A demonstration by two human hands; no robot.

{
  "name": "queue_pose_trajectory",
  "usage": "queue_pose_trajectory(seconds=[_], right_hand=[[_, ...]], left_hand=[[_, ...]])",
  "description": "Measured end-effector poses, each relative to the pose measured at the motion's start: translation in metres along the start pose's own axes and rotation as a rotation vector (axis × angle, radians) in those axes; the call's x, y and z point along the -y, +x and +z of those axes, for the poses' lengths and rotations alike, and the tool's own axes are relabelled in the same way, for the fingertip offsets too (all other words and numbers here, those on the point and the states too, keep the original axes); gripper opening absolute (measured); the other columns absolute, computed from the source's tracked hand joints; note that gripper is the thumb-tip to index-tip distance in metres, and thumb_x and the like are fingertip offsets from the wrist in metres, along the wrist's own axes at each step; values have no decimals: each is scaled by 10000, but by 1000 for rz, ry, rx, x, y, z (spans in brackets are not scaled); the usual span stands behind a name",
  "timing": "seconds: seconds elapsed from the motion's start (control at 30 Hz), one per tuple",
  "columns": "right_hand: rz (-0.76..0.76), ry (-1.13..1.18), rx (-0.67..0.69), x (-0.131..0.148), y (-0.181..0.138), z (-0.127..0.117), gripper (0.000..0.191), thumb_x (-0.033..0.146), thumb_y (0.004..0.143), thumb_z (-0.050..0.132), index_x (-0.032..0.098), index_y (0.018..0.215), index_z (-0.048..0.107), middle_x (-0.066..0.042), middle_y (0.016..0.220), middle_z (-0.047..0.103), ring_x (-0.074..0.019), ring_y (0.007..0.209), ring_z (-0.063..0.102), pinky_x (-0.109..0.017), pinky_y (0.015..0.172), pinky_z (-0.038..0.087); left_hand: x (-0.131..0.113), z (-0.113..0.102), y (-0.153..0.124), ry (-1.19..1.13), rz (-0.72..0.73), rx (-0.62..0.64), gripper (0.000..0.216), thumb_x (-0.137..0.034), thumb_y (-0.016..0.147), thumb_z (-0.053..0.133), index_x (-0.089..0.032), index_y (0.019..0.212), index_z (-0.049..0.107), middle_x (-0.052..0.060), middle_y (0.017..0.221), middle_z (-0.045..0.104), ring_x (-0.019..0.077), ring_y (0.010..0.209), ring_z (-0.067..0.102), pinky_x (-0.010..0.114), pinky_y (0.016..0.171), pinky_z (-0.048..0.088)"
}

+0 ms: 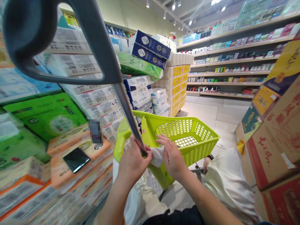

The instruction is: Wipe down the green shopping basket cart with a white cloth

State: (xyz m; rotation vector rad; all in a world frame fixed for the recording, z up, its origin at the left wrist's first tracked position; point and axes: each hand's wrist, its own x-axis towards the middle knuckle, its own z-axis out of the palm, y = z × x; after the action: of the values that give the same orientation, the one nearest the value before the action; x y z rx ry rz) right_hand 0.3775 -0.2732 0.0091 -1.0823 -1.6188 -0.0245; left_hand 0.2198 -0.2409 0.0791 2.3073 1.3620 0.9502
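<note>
My left hand (133,162) is closed around the lower part of a metal pole (127,109), which leans up and to the left. The pole carries a big dark grey plastic loop handle (100,40) close to the camera. A piece of white tissue or cloth (156,157) lies between my hands, by the left thumb and the pole's end. My right hand (172,157) is beside the white piece with its fingers stretched out; whether it pinches any of it is hidden. Just beyond both hands stands a lime-green shopping cart basket (199,153) with slotted walls.
At left, stacked tissue packs (93,100) rise high; a black phone (77,159) lies on an orange pack (58,168). Cardboard cartons (267,153) line the right side. Pale-clothed legs (227,178) are below. Shelves of boxed goods (232,56) stand behind a tiled floor (206,109).
</note>
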Motion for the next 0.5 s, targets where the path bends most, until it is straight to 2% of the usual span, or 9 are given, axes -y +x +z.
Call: queue_pose_trajectory(seconds=[0.13, 0.27, 0.37, 0.5], right_hand=[[2, 73, 237, 1, -3, -5, 547, 63, 806, 440, 196, 1336, 455, -89, 1260, 604, -191, 1181, 560, -367, 1018, 467], [19, 104, 330, 7, -4, -9, 561, 83, 781, 504, 209, 1326, 471, -87, 1276, 567, -205, 1171, 542, -373, 1023, 459], [24, 120, 286, 4, -5, -8, 507, 96, 826, 476, 208, 1320, 474, -95, 1202, 566, -192, 1117, 546, -352, 979, 479], [77, 54, 66, 1, -3, -6, 386, 100, 849, 431, 159, 1221, 512, -105, 1065, 554, -189, 1001, 542, -338, 895, 491]], left_hand=[[0, -1, -1, 41, 36, -16, 532, -278, 751, 614, -211, 1208, 348, 0, 883, 689, 192, 766, 688, 336, 734, 538], [1, -1, -3, 89, 77, -64, 345, -327, 796, 568, -219, 1082, 409, 32, 977, 668, 188, 752, 681, 332, 690, 530], [1, -1, -3, 109, 111, -91, 324, -329, 815, 532, -216, 1094, 412, 51, 1025, 648, 197, 769, 678, 342, 685, 530], [1, -2, -3, 108, 142, -102, 317, -287, 841, 469, -197, 1140, 411, 86, 1084, 628, 210, 835, 675, 368, 739, 533]])
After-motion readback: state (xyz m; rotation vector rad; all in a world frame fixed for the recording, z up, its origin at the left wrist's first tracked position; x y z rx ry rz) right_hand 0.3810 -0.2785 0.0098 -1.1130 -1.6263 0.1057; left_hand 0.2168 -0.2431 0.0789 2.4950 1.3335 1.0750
